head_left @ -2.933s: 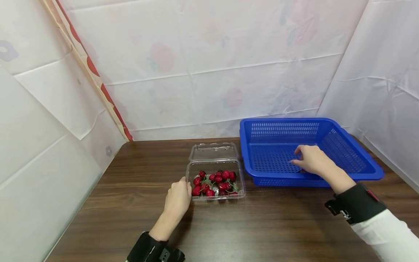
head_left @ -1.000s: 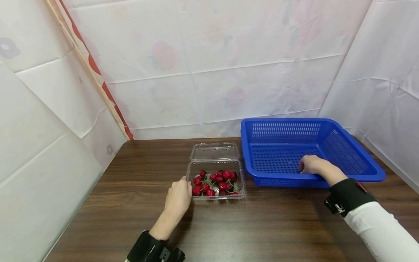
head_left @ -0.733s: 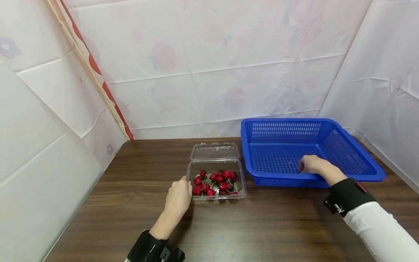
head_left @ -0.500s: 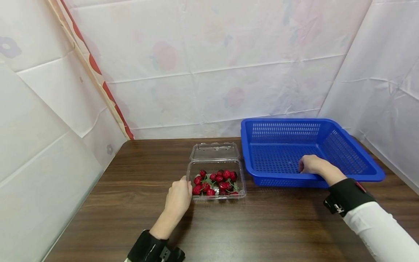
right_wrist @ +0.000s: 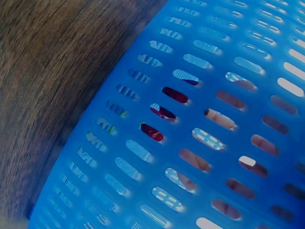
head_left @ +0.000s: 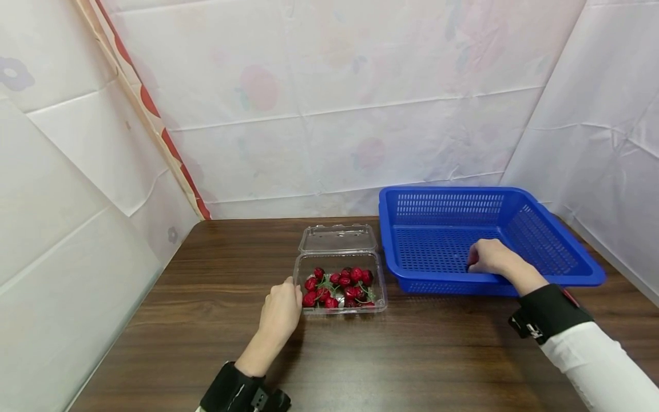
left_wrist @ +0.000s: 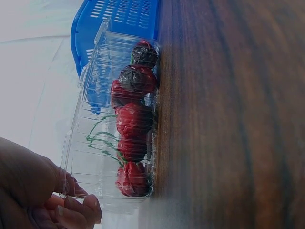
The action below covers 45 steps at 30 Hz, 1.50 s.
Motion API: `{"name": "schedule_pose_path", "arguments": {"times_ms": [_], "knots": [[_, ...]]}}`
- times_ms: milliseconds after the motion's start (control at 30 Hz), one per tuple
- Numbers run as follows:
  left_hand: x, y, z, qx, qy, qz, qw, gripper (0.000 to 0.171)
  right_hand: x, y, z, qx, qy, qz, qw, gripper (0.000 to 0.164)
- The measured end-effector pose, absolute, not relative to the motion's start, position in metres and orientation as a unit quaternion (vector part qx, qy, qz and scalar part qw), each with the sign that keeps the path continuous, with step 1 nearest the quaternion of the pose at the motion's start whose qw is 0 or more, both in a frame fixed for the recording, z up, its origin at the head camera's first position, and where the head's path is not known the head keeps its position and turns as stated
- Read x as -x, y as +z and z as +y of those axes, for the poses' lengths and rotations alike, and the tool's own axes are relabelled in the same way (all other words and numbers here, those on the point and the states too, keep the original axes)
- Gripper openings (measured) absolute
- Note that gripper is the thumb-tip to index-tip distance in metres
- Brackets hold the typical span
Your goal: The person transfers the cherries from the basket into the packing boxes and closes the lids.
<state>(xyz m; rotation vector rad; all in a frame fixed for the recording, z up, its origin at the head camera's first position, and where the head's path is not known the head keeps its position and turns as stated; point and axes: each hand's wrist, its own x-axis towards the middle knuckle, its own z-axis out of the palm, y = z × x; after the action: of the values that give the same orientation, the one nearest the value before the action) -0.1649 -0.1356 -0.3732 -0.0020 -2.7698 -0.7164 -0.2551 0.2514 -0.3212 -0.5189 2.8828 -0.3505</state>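
In the head view my left hand [head_left: 280, 312] grips the left edge of a clear plastic clamshell container [head_left: 337, 261], whose lid stands open at the back. Several red cherries [head_left: 355, 276] with green stems lie inside it. The left wrist view shows thumb and fingers pinching the container's rim [left_wrist: 71, 157]. My right hand [head_left: 491, 257] reaches over the near wall into the blue basket [head_left: 443, 194], fingers curled down. A dark bit shows at its fingertips in the head view. Through the basket's slots, the right wrist view shows a red cherry [right_wrist: 151, 131] beside the fingers [right_wrist: 221, 119].
The basket stands right of the container on a brown wood-grain table [head_left: 206, 320]. White patterned sheets [head_left: 309, 114] hang behind and at both sides. A black strap with a camera sits on each wrist.
My right hand has reached lower into the basket and curled its fingers, then risen slightly in the last half second. The left hand and the container stay put.
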Motion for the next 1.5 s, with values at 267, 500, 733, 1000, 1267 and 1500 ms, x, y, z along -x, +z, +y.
{"name": "schedule_pose_path", "arguments": {"times_ms": [267, 500, 733, 1000, 1267, 1500], "knots": [[0.164, -0.374, -0.135, 0.000, -0.249, -0.958, 0.143, 0.025, 0.254, -0.320, 0.253, 0.157, -0.131, 0.977, 0.067, 0.012], [0.162, -0.373, -0.135, 0.017, -0.250, -0.953, 0.170, 0.019, 0.251, -0.316, 0.248, 0.151, -0.144, 0.977, 0.046, 0.011], [0.166, -0.376, -0.137, 0.004, -0.252, -0.957, 0.146, 0.015, 0.245, -0.312, 0.240, 0.159, -0.155, 0.975, 0.010, 0.012], [0.165, -0.374, -0.136, 0.005, -0.249, -0.958, 0.146, 0.017, 0.236, -0.307, 0.234, 0.157, -0.182, 0.971, -0.008, 0.016], [0.165, -0.373, -0.136, 0.008, -0.247, -0.957, 0.152, 0.020, 0.228, -0.304, 0.225, 0.179, -0.203, 0.960, -0.075, 0.016], [0.166, -0.373, -0.136, 0.010, -0.247, -0.957, 0.151, 0.016, 0.221, -0.301, 0.214, 0.194, -0.213, 0.949, -0.129, 0.017]]}}
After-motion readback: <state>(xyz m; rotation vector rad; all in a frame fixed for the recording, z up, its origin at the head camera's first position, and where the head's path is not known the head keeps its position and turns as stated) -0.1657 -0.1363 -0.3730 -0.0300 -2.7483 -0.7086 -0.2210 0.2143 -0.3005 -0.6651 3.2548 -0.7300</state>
